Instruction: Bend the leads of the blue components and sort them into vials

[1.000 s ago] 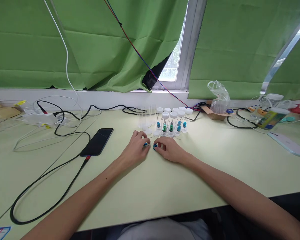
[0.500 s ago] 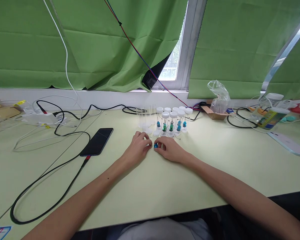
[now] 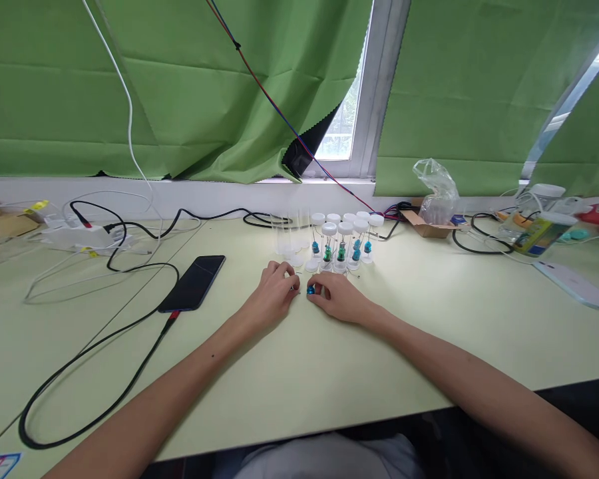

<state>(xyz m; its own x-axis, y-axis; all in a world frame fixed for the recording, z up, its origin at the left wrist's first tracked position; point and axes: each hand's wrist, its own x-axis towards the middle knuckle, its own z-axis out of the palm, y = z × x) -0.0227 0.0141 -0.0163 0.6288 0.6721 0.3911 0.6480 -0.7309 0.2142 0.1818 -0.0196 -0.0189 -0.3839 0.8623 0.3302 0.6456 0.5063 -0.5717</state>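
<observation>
My right hand [image 3: 340,295] is closed in a pinch around a small shiny blue part [image 3: 310,291], just above the tabletop. Across a narrow gap, the fingers of my left hand [image 3: 273,291] are pinched together; a thin, metallic-looking bit shows at their tips, too small to name. Behind my hands stands a cluster of clear vials with white caps [image 3: 345,227], several of them holding blue or green parts on thin wires. Clear uncapped tubes [image 3: 285,239] are at the cluster's left. A tiny dark piece [image 3: 358,276] lies by the vials' right front.
A black phone [image 3: 194,283] with a plugged-in black cable [image 3: 92,356] lies left of my left arm. A white power strip [image 3: 80,234] sits further back. On the right are a cardboard box [image 3: 426,228] with a plastic bag, a labelled jar [image 3: 543,234] and a pale phone [image 3: 576,285].
My left fingers have drawn slightly left, widening the gap to the blue part, and a thin bit now shows at their tips. My right hand keeps its pinch nearly unmoved.
</observation>
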